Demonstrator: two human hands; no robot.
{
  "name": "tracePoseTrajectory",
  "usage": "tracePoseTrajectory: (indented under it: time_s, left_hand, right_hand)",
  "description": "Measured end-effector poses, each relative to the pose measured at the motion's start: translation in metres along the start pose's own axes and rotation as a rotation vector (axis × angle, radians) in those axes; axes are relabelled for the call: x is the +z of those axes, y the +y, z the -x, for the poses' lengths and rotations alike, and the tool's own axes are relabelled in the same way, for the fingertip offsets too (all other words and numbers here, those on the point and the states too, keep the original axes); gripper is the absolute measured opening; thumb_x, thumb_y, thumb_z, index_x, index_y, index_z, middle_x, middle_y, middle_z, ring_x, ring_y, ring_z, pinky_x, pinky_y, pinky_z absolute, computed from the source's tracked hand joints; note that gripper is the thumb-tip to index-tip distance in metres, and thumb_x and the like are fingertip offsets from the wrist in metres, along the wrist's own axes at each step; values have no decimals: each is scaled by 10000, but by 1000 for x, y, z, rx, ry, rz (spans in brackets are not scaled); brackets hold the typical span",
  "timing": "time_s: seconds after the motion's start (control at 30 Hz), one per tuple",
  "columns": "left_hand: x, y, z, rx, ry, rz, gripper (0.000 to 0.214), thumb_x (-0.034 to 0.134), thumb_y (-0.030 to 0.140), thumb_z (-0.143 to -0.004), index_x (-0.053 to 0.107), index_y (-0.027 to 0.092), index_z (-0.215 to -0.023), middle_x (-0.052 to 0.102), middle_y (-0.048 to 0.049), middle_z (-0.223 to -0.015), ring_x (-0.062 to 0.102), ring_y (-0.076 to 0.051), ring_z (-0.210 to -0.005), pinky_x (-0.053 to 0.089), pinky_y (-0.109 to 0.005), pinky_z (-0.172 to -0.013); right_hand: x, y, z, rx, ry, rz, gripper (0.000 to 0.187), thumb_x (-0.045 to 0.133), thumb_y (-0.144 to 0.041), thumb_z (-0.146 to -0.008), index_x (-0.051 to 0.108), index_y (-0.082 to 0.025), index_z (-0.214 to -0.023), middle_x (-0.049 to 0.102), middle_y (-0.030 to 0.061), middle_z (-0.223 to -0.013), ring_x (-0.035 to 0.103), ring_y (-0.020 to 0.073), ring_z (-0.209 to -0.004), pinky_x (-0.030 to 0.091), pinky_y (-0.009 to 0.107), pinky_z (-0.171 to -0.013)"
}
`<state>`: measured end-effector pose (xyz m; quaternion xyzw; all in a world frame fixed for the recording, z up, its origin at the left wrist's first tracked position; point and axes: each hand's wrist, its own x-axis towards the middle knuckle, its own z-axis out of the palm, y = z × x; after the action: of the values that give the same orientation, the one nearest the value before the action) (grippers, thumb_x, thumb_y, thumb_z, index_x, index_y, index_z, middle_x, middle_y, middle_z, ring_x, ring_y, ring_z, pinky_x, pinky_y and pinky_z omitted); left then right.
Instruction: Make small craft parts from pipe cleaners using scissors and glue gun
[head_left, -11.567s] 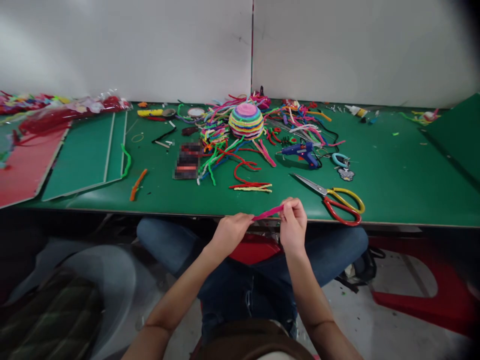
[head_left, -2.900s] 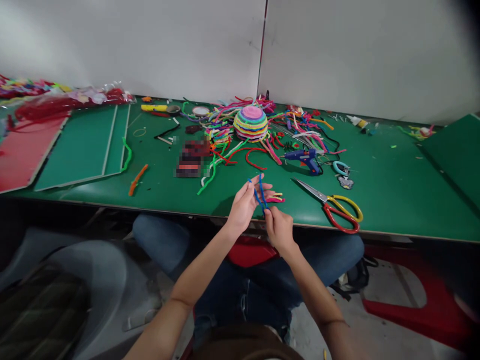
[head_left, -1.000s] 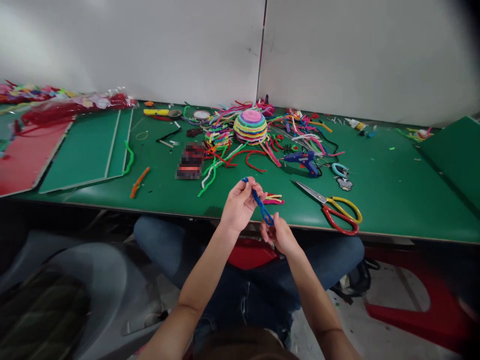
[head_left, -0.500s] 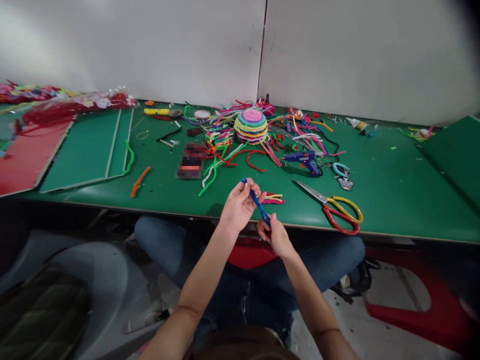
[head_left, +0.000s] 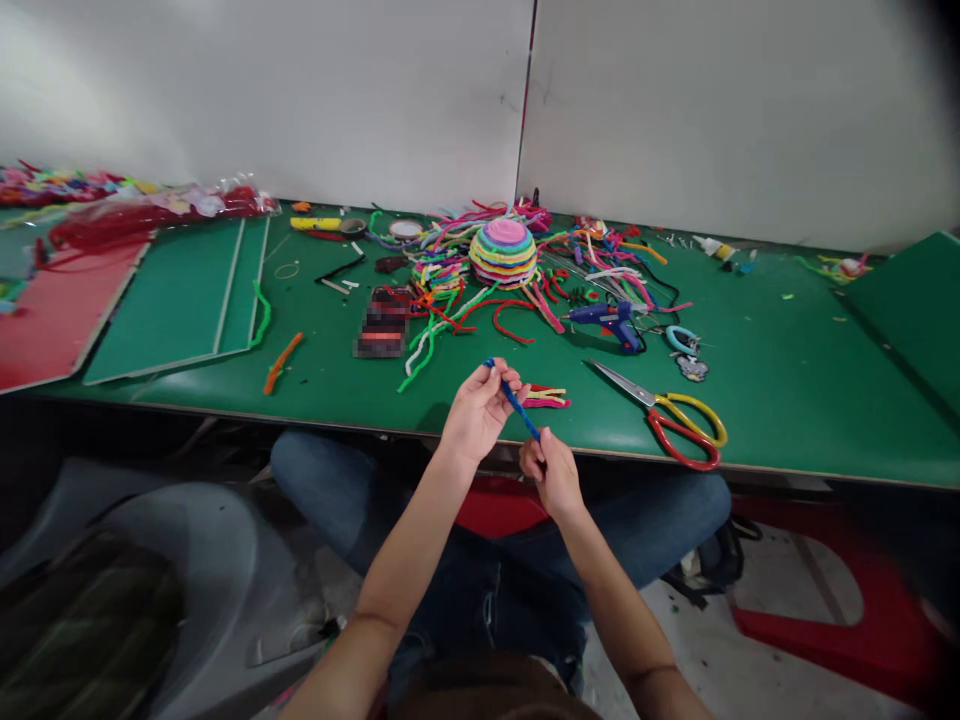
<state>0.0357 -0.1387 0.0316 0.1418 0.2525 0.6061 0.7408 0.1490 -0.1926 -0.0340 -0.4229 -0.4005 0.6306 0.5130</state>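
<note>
A blue pipe cleaner (head_left: 519, 403) stretches at a slant between my two hands, over the table's front edge. My left hand (head_left: 480, 405) pinches its upper end, and a short blue tip pokes out above the fingers. Lower down, my right hand (head_left: 553, 468) is closed on the other end. Behind my left fingers, a small bunch of red, yellow and pink pipe cleaner pieces (head_left: 546, 398) lies on the table. Scissors (head_left: 660, 405) with one yellow and one red handle rest to the right of my hands, blades toward the back left.
On the green table (head_left: 795, 390) a ball of coiled coloured pipe cleaners (head_left: 502, 252) stands amid loose strands. A blue glue gun (head_left: 611, 320) lies right of it. Left are an orange piece (head_left: 283, 363), a pixelated dark object (head_left: 382, 325) and green boards (head_left: 176, 300). A wall closes the back.
The blue pipe cleaner, looped open near my right hand before, now looks drawn into one narrow strand. My right hand has shifted slightly right; my left hand holds nearly the same place.
</note>
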Motion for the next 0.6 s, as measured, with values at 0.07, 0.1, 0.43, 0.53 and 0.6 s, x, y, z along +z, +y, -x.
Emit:
tracePoseTrajectory:
  time_s: [0.07, 0.1, 0.43, 0.53, 0.6]
  left_hand:
    - [0, -2, 0, 16, 4, -27, 76, 538, 105, -835, 565, 136, -772, 593, 23, -686, 602, -57, -643, 527, -279, -832]
    - [0, -3, 0, 23, 6, -38, 64, 552, 113, -829, 568, 136, -772, 596, 22, -688, 605, -60, -648, 528, -279, -826]
    - [-1, -7, -2, 65, -3, -53, 48, 570, 122, -814, 576, 134, -768, 609, 18, -687, 609, -66, -657, 524, -279, -822]
    - [0, -7, -2, 68, 1, -68, 50, 571, 123, -812, 576, 134, -764, 610, 17, -686, 606, -67, -647, 520, -298, -837]
    - [0, -8, -2, 70, 6, -78, 45, 574, 127, -811, 577, 136, -767, 609, 18, -686, 604, -67, -644, 517, -304, -844]
  right_hand:
    - [-1, 3, 1, 5, 22, -46, 489, 435, -584, -839, 368, -203, -541, 292, -77, -395, 244, 66, -390, 185, 241, -437]
    - [-2, 5, 2, 9, 30, -45, 489, 434, -577, -844, 388, -199, -537, 295, -77, -385, 242, 64, -382, 177, 242, -434]
    - [-2, 14, 6, 106, 36, 7, 525, 408, -629, -825, 452, -191, -538, 331, -64, -389, 280, 74, -393, 209, 243, -439]
    - [1, 14, 6, 122, 43, -7, 519, 428, -645, -804, 449, -192, -551, 349, -62, -404, 294, 74, -401, 218, 241, -442]
    - [3, 15, 7, 129, 64, -27, 513, 444, -646, -794, 450, -191, -559, 357, -62, -412, 301, 74, -407, 221, 239, -444]
